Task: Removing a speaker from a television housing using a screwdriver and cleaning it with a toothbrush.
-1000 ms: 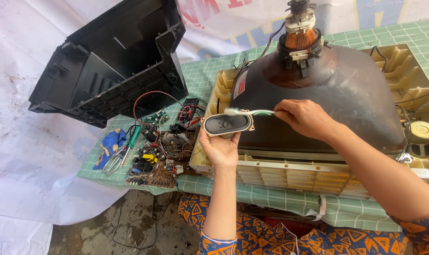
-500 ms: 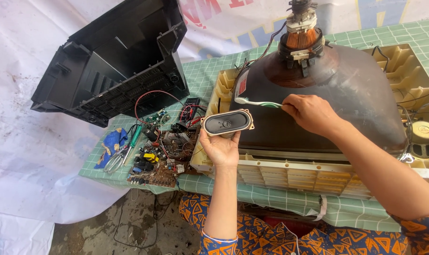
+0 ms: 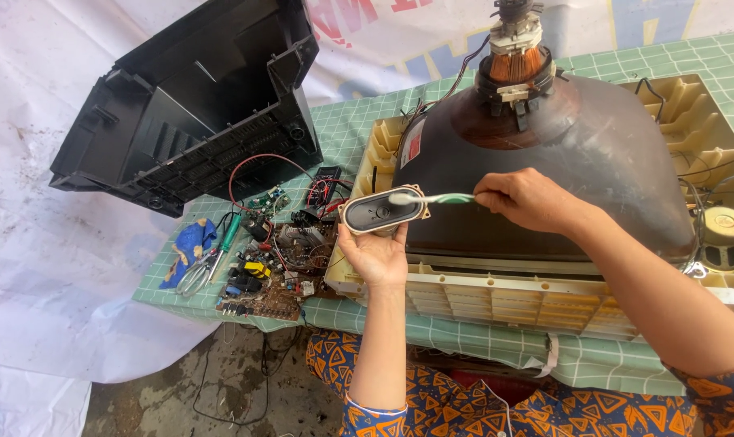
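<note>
My right hand has brought the pinched toothbrush back onto the speaker gripped upright in my left hand, so the brushing goes on

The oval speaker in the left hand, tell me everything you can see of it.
The oval speaker is a small elongated unit with a dark cone and a pale metal frame with corner tabs. The left hand holds it from below, cone turned up toward the camera and tilted a little. It sits in the air before the tube's dark glass bell. The right hand holds a green-handled toothbrush whose white bristles rest on its right end.
</note>
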